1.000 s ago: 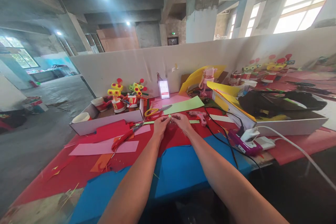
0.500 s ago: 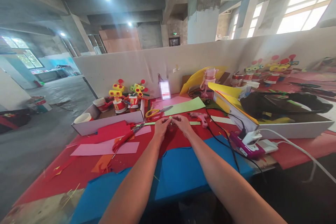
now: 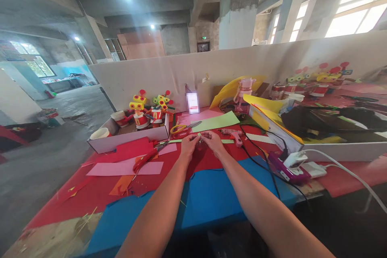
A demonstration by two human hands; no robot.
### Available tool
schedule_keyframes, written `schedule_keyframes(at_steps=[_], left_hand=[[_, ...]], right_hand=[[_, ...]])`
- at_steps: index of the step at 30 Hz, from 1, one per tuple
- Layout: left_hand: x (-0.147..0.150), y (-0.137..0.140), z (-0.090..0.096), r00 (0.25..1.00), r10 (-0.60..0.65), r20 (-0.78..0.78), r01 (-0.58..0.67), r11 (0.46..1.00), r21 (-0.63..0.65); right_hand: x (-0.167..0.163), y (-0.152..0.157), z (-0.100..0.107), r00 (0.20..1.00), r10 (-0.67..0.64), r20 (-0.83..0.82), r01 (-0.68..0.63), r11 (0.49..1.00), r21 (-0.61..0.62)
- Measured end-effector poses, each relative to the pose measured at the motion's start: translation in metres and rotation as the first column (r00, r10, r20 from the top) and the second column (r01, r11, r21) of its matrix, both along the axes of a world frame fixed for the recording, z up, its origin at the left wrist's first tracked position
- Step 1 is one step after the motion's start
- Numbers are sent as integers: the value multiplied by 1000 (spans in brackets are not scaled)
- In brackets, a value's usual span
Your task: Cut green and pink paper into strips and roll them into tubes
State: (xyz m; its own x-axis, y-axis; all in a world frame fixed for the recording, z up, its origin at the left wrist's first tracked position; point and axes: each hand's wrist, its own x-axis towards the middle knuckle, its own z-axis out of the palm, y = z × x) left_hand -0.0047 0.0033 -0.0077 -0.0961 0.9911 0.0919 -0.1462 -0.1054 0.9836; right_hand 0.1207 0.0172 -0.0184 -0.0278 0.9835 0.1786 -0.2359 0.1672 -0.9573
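Observation:
Both hands meet over the red-covered table, fingertips pinched around a small light green paper piece (image 3: 199,134). My left hand (image 3: 190,145) is closed on its left side. Opposite it, my right hand (image 3: 212,142) is closed too, thumb and fingers on the same piece. The piece's exact shape is partly hidden by the fingers. A narrow green paper strip (image 3: 227,141) lies behind the hands. To the right rests a pink hot glue gun (image 3: 235,135). Yellow-handled scissors (image 3: 178,129) lie beyond my left hand, near a light green paper sheet (image 3: 218,121).
Red-handled scissors (image 3: 144,160) lie across a pink paper strip (image 3: 110,168) at left. A box tray (image 3: 130,139) holds cups and cup figures (image 3: 140,119). At right are a purple power strip (image 3: 287,168) with cables and a white box (image 3: 341,150). Blue material (image 3: 211,197) covers the front edge.
The view has turned slightly left, so everything sits a little further right. Both hands still pinch the small green paper piece, with only slight finger movement.

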Motion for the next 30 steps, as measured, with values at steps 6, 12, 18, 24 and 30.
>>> schedule_keyframes(at_steps=[6, 12, 18, 24, 30], left_hand=[[1, -1, 2, 1000, -6, -3, 6, 1000, -9], [1, -1, 2, 1000, -6, -3, 6, 1000, -5], [1, -1, 2, 1000, -6, -7, 6, 1000, -3], [-1, -1, 1, 1000, 3, -20, -3, 1000, -1], [-2, 1, -2, 1000, -18, -10, 18, 1000, -10]], right_hand=[[0, 1, -2, 1000, -13, 16, 13, 1000, 13], [0, 1, 0, 1000, -13, 11, 13, 1000, 17], [4, 0, 0, 990, 1, 142, -12, 997, 79], [5, 2, 0, 970, -72, 234, 36, 987, 156], [1, -2, 1, 998, 16, 61, -20, 998, 62]])
